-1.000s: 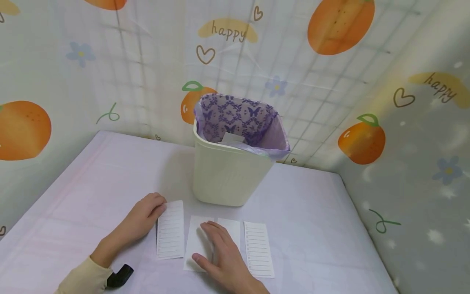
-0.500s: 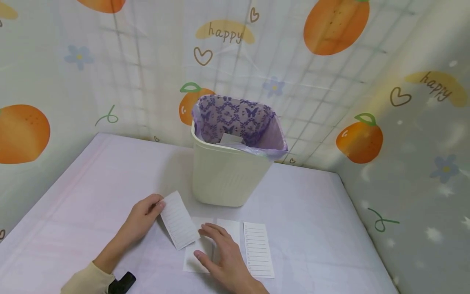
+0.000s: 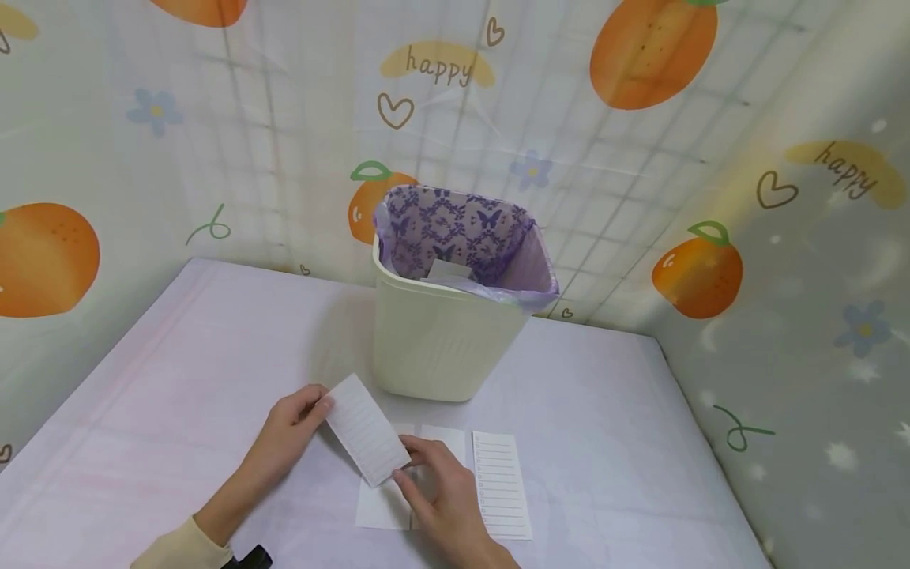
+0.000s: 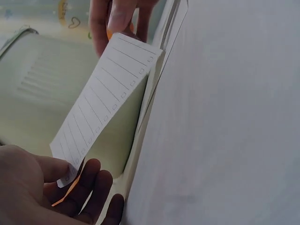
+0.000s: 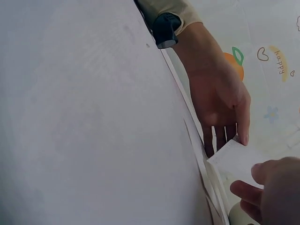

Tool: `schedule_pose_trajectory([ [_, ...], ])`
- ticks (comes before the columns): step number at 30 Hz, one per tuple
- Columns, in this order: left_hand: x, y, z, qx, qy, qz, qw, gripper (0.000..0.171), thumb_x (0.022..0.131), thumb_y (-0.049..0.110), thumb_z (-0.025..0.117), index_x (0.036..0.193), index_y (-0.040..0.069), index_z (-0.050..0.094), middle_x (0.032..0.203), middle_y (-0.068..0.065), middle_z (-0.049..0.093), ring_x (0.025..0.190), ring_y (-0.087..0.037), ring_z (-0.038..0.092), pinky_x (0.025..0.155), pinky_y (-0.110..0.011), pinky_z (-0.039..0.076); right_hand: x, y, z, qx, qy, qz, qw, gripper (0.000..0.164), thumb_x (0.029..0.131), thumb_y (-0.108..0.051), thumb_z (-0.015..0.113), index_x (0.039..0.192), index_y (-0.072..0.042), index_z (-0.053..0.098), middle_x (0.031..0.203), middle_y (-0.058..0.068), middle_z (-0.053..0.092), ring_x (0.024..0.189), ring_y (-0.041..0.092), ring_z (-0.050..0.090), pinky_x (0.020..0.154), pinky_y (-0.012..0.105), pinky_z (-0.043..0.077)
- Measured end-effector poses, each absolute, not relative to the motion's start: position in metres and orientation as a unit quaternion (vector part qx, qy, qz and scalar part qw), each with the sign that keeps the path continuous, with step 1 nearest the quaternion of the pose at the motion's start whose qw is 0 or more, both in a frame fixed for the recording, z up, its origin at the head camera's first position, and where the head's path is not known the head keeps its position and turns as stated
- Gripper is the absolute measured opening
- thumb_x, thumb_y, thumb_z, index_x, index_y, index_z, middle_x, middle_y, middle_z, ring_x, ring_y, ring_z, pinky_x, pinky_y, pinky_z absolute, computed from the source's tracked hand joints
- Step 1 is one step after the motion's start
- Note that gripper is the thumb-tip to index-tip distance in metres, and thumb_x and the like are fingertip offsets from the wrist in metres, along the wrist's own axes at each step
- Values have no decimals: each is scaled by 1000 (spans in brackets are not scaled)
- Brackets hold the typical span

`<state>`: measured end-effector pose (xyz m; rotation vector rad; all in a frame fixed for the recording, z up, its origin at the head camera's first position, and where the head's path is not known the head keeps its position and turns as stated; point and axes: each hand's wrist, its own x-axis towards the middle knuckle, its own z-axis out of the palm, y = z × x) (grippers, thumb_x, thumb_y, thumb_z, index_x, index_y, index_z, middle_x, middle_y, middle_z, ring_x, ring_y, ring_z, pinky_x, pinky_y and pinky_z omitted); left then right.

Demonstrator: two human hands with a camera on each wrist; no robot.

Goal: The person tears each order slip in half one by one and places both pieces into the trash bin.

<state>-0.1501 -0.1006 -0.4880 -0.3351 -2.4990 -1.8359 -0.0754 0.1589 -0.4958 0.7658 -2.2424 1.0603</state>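
Left hand [image 3: 287, 431]: pinched the upper end of the lined paper slip [image 3: 366, 429], thumb on top, fingers underneath; slip was lifted off the table and tilted.
Right hand [image 3: 444, 494]: pinched the lower end of the same slip with thumb and fingertips; both hands clamped on it, one per end.
Slip position: in the air over the near-middle of the table [image 3: 178, 371], just above the blank sheets, in front of the bin.
Left wrist view: lined slip [image 4: 105, 105] ran diagonally, left fingers [image 4: 89, 187] at its bottom, right fingers [image 4: 115, 18] at its top.
Right wrist view: slip corner [image 5: 236, 159] sat between the two hands; left hand [image 5: 220, 98] lay beyond it.
Blank sheets [image 3: 387, 506]: flat on the table under the right hand.
Second lined slip [image 3: 501, 484]: flat on the table, just right of the blank sheets.
Bin [image 3: 441, 340]: cream, purple patterned liner [image 3: 455, 225], at the far-middle of the table, paper scrap inside.
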Motion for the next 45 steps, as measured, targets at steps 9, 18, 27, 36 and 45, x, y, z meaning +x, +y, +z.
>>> schedule_pose_trajectory([
  [9, -146, -96, -490, -132, -788, -601, -7, 9, 105, 18, 66, 104, 12, 73, 106, -3, 72, 96, -11, 63, 87, -22, 51, -75, 162, -494, 211, -841, 413, 279, 17, 91, 0, 78, 104, -9, 71, 82, -9, 74, 76, 2, 71, 82, 21, 56],
  [18, -143, -94, -497, -223, -778, -587, 6, 9, 93, 15, 81, 93, 22, 75, 104, 5, 70, 98, -11, 65, 90, -24, 52, -76, 171, -490, 114, -835, 472, 260, 17, 94, 1, 74, 96, -15, 70, 91, -7, 66, 88, 11, 67, 79, 25, 60],
  [27, -140, -97, -499, -252, -778, -575, -27, 6, 93, 22, 82, 92, 25, 76, 106, 6, 70, 98, -13, 65, 90, -27, 52, -78, 172, -493, 121, -820, 508, 235, 12, 98, -4, 73, 105, -13, 72, 101, -1, 75, 94, 16, 71, 79, 27, 61],
  [36, -141, -94, -498, -286, -775, -562, -35, 9, 91, 18, 83, 91, 23, 76, 100, 7, 69, 93, -11, 63, 86, -27, 52, -78, 173, -494, 126, -811, 533, 205, 9, 98, -8, 75, 105, -13, 74, 100, 2, 76, 90, 12, 69, 72, 25, 59],
  [45, -140, -88, -493, -313, -756, -573, -41, 8, 94, 23, 81, 97, 27, 75, 96, 7, 74, 95, -13, 72, 90, -30, 57, -75, 173, -492, 154, -805, 560, 123, 9, 98, -10, 76, 95, -18, 75, 91, 0, 76, 73, 4, 64, 58, 21, 55],
])
